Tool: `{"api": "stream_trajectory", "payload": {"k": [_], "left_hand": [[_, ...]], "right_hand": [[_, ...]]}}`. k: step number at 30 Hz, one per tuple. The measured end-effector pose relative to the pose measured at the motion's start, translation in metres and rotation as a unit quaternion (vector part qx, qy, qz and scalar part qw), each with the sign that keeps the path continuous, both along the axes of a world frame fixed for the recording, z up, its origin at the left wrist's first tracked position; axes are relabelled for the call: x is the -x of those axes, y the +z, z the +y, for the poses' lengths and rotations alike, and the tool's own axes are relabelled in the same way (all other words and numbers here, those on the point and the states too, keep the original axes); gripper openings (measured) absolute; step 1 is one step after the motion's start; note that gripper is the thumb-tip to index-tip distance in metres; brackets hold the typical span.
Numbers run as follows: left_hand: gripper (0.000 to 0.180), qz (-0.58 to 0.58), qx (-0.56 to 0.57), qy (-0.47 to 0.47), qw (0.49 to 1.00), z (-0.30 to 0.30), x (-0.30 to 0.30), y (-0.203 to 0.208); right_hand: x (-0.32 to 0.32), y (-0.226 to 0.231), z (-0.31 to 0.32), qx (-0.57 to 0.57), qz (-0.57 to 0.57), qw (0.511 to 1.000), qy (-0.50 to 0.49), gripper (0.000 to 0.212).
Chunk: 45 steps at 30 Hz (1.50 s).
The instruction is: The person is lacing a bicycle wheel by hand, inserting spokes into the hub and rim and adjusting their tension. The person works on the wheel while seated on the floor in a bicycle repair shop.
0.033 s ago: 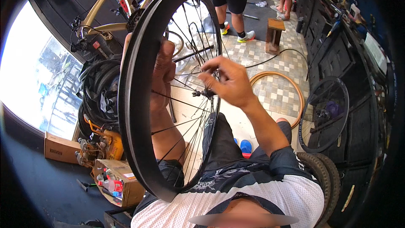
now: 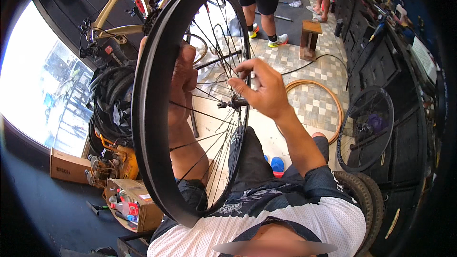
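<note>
A black deep-rim bicycle wheel (image 2: 151,114) stands upright in front of me, with thin black spokes running to its hub (image 2: 229,104). My left hand (image 2: 183,69) is closed around the far side of the rim; the rim hides part of its fingers. On the wheel's right side is my right hand (image 2: 263,88), just above the hub among the spokes. Its thumb and index finger are bent, with a gap between their tips. Whether they touch a spoke is hard to make out.
A gold bicycle frame (image 2: 107,16) and piled black tires (image 2: 112,93) lie left. An open cardboard box (image 2: 147,209) holds bottles. Beyond are a wooden stool (image 2: 310,38), a tan tire (image 2: 339,109) and standing people. Another wheel (image 2: 340,150) leans against dark drawers (image 2: 376,71) at right.
My right hand has shifted slightly right, and its thumb and index finger look more curled. The left hand and wheel are almost unmoved.
</note>
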<state>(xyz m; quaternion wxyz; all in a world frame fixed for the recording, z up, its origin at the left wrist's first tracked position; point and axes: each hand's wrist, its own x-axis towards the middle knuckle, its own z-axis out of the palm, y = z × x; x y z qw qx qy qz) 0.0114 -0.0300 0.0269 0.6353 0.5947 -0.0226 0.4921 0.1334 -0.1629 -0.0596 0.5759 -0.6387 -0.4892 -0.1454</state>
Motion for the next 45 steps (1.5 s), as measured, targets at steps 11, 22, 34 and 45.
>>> {"api": "stream_trajectory", "payload": {"k": [11,22,34,45], "left_hand": [[0.023,-0.11,0.083,-0.109,0.984,0.088,0.031,-0.05],[0.022,-0.182,0.385,-0.015,0.904,0.126,0.027,-0.099],[0.044,0.139,0.305,-0.081,0.939,0.125,0.008,-0.195],[0.052,0.231,-0.026,0.286,0.93,0.131,0.021,-0.155]], "right_hand": [[-0.009,-0.051,0.012,0.244,-0.074,0.967,-0.01,0.03],[-0.013,-0.07,0.007,0.21,-0.144,0.965,-0.061,0.047],[0.012,-0.067,-0.001,0.198,-0.154,0.967,-0.044,0.022],[0.007,-0.061,-0.013,0.214,-0.178,0.96,-0.031,0.015]]}}
